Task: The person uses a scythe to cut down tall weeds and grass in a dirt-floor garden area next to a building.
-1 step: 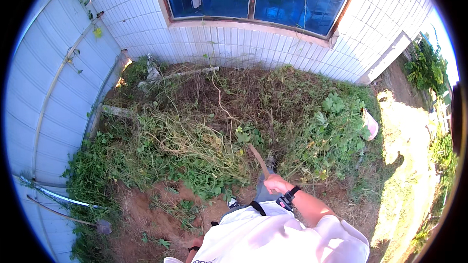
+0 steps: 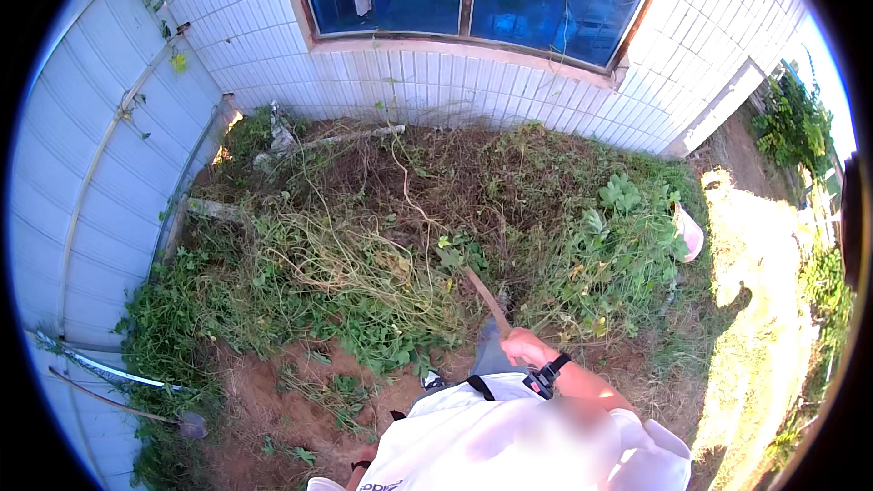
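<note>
My right hand (image 2: 525, 347) is closed round the lower end of a flat, slightly curved brown wooden stick (image 2: 487, 298). The stick slants up and to the left, its far end among green leaves and dry stems. Low in the picture, beside my white shirt, a small part of my left hand (image 2: 369, 451) shows above a dark wristband; its fingers are hidden. Between my hands and the wall lies a tangled heap of vines (image 2: 364, 264), with pale stems and green leaves.
A white-tiled wall (image 2: 436, 82) with a blue window stands ahead, and pale metal sheeting (image 2: 100, 182) on the left. A long-handled tool (image 2: 193, 425) leans there. A pinkish bucket (image 2: 688, 235) lies among leafy plants at right. Bare reddish soil (image 2: 264, 400) lies at near left.
My right hand has shifted slightly right and down, with the stick still in it. The vines look the same.
</note>
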### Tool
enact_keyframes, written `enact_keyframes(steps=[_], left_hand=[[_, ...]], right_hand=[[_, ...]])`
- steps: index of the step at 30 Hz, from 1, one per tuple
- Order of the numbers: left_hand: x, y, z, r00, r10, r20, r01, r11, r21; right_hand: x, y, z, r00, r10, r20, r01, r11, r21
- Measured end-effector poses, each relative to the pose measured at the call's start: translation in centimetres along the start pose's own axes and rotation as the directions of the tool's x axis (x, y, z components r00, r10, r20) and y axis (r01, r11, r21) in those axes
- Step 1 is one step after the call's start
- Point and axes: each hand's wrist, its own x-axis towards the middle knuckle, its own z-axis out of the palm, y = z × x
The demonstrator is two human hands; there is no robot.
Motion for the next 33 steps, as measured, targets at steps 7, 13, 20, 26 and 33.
enact_keyframes(steps=[7, 13, 20, 26, 33], left_hand=[[10.1, 10.9, -2.1, 0.956, 0.289, 0.059, -0.289, 0.957, -0.012], [11.9, 31.9, -11.4, 0.992, 0.119, 0.029, -0.063, 0.701, -0.711], [11.9, 25.0, -8.3, 0.984, 0.123, 0.127, 0.007, 0.690, -0.724], [1.5, 14.3, -5.7, 0.992, -0.017, 0.124, 0.046, 0.972, -0.229], [1.6, 29.1, -6.3, 0.861, -0.477, 0.178, 0.482, 0.650, -0.588]], right_hand=[[-0.8, 4.5, -2.6, 0.883, -0.149, -0.446, -0.166, 0.789, -0.592], [4.9, -2.5, -8.4, 0.486, -0.274, -0.830, -0.042, 0.941, -0.335], [3.0, -9.1, -19.7, 0.071, -0.214, -0.974, 0.134, 0.970, -0.204], [11.3, -4.7, -27.8, -0.265, 0.055, -0.963, 0.077, 0.996, 0.036], [43.7, 5.1, -21.6, 0.571, 0.040, -0.820, -0.195, 0.977, -0.089]])
